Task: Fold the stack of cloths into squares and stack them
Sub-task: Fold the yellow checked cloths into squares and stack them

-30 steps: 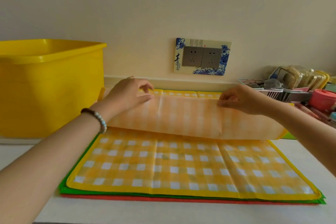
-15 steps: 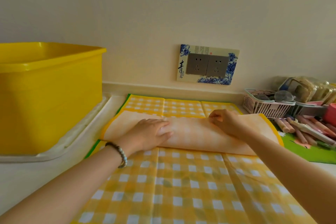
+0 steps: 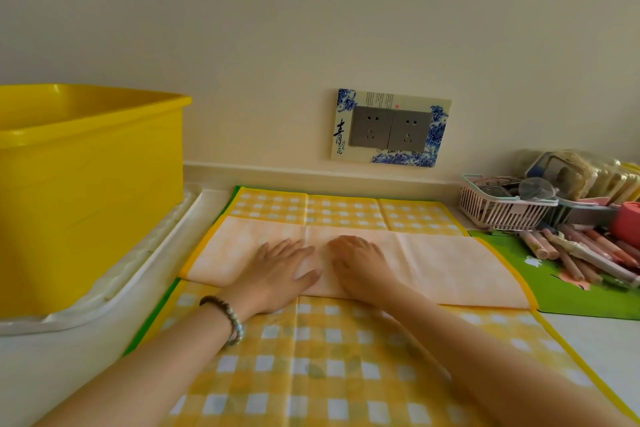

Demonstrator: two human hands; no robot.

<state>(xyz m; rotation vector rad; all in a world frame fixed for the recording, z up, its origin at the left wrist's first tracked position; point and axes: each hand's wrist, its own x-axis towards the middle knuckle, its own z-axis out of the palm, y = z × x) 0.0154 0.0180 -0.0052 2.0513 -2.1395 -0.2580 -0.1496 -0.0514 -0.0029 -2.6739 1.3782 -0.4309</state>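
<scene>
A yellow-and-white checked cloth (image 3: 311,367) lies on top of the stack on the white counter. Its folded part shows as a pale orange band (image 3: 450,263) across the middle, with the checked far strip (image 3: 339,210) showing beyond it. My left hand (image 3: 277,270) and my right hand (image 3: 360,263) press flat on the band, side by side near its middle, fingers spread, holding nothing. A green cloth (image 3: 571,291) under the checked one sticks out at the right and along the left edge.
A large yellow tub (image 3: 86,191) stands on a white tray (image 3: 138,274) at the left. At the right are a pink-white basket (image 3: 498,208), several pens (image 3: 581,253) and a red container (image 3: 627,222). A wall socket (image 3: 391,128) sits behind.
The held edge of the cloth came down from the air and now lies flat. Both hands let go of it, opened and slid together onto the middle of the fold.
</scene>
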